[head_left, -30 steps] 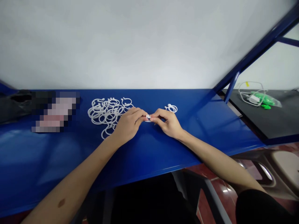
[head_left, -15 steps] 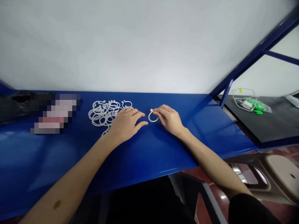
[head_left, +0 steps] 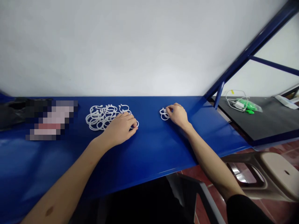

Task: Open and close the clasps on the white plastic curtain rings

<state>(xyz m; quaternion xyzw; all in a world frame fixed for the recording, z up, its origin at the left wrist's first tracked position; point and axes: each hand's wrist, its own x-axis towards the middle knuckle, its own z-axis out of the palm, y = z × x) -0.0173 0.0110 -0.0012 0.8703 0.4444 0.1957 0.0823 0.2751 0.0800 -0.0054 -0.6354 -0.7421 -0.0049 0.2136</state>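
A pile of white shower curtain rings (head_left: 95, 121), thin loops with small knobbed ends, lies on the blue table (head_left: 149, 149). My left hand (head_left: 120, 127) is over the pile's right edge, its thumb and fingers closed on a ring whose curve shows past the fingertips. To the right, apart from the pile, a small group of white rings (head_left: 164, 117) overlaps on the table. My right hand (head_left: 177, 115) pinches a ring there with thumb and forefinger; its palm hides part of the group.
A black bag (head_left: 14, 112) and a pixelated item (head_left: 52, 119) are at the left. A white wall (head_left: 140, 46) stands behind the table. At the right are a blue frame bar (head_left: 233, 68), a black surface (head_left: 263, 121) with a cable and green items, and a beige stool (head_left: 275, 168).
My right hand has moved slightly right with its ring, to where other rings now show. My left hand has shifted left and closed on a ring at the pile. The view has turned slightly.
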